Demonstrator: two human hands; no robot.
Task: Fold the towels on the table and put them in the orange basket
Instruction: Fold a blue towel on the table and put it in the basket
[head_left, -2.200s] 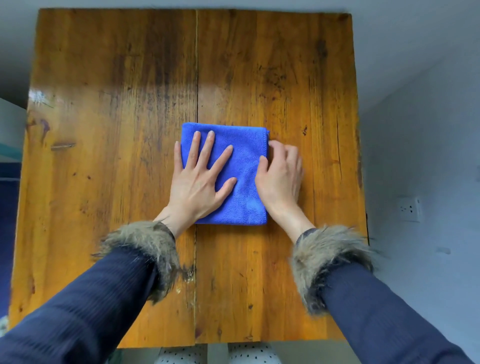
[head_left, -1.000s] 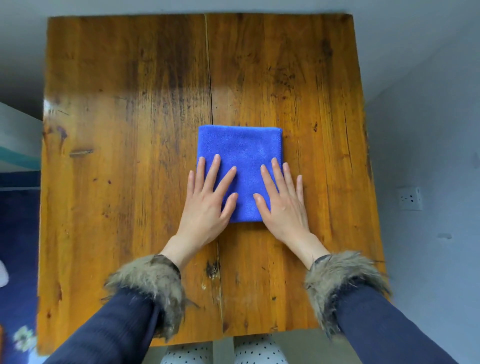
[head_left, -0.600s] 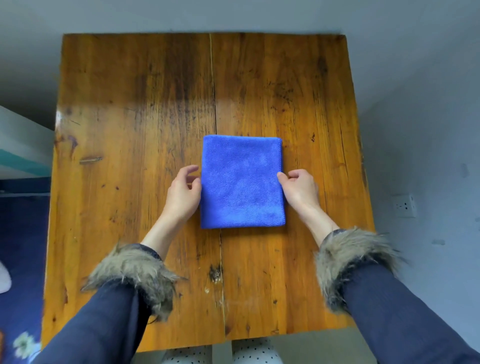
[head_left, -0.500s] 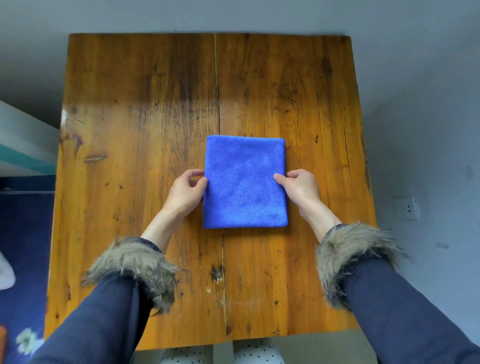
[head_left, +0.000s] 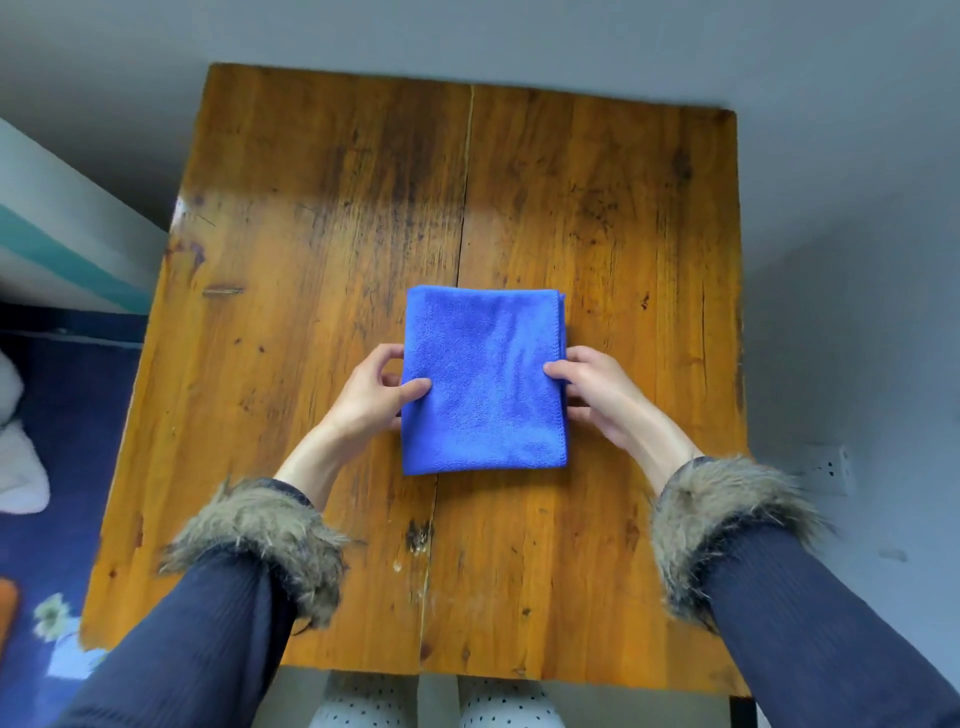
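Down at the near edge, two dark sleeves with furry cuffs (head_left: 254, 535) reach in from six o'clock across the wooden bench (head_left: 597, 218). Just ahead, both hands are on the folded blue towel (head_left: 483, 379), which lies flat at the bench's centre. The left hand (head_left: 371, 397) pinches the nine o'clock edge, thumb on top and fingers curled under. The right hand (head_left: 597, 395) mirrors it at three o'clock, thumb laid over the hemmed edge. Both are closed on cloth, neither one spread. This looks like the pick-up: fold finished, lift about to begin.

Here's the risk. The towel is a soft stack of layers gripped only at mid-edge, so the far and near ends could sag on the lift and the fold might fall open. A pinch that catches only the top layer would peel it apart. The far right corner already shows a layer peeking out.

And the target? A sliver of orange (head_left: 8, 608) sits at the frame's edge near eight o'clock, low on the floor; whether that's the basket, I can't tell. If it is, that's a long sideways carry, with plenty of chance for the bundle to slump.

The bench is varnished, scarred wood with a seam running twelve to six. Beyond it, grey wall at twelve, a wall socket (head_left: 828, 470) at four o'clock, and a dark blue rug (head_left: 78, 415) at nine.
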